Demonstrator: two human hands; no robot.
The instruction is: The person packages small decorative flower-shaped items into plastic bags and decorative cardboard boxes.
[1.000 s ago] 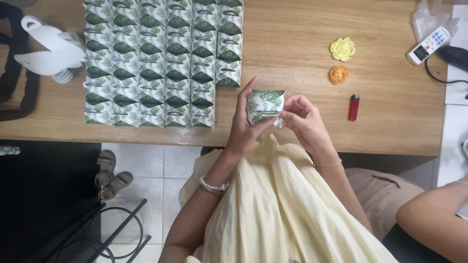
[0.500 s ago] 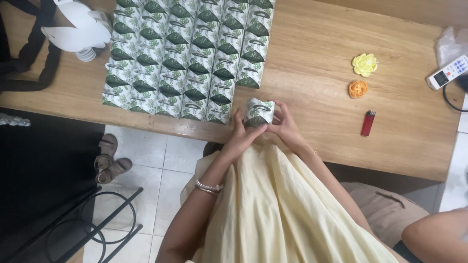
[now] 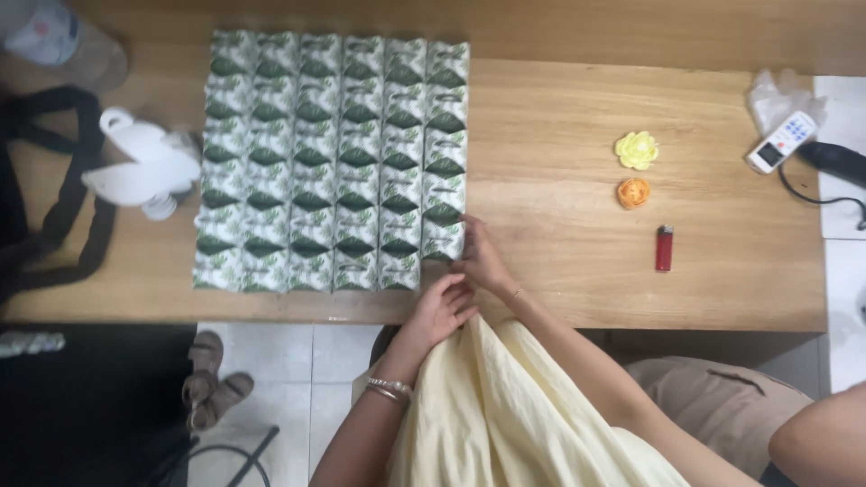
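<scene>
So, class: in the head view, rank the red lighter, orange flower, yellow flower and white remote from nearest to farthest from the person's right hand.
1. Red lighter, right of the right hand, near the table's front.
2. Orange flower, above the lighter.
3. Yellow flower, farther back.
4. White remote, at the far right.

Your folded paper pieces (image 3: pixel 334 162), white with green leaf print, lie flat on the wooden table in a tidy grid of rows and columns, edges touching, each showing a dark green pointed fold. The piece at the grid's lower right corner (image 3: pixel 444 242) sits in line with its column, just beside the table's near edge, and your right hand touches it.
</scene>
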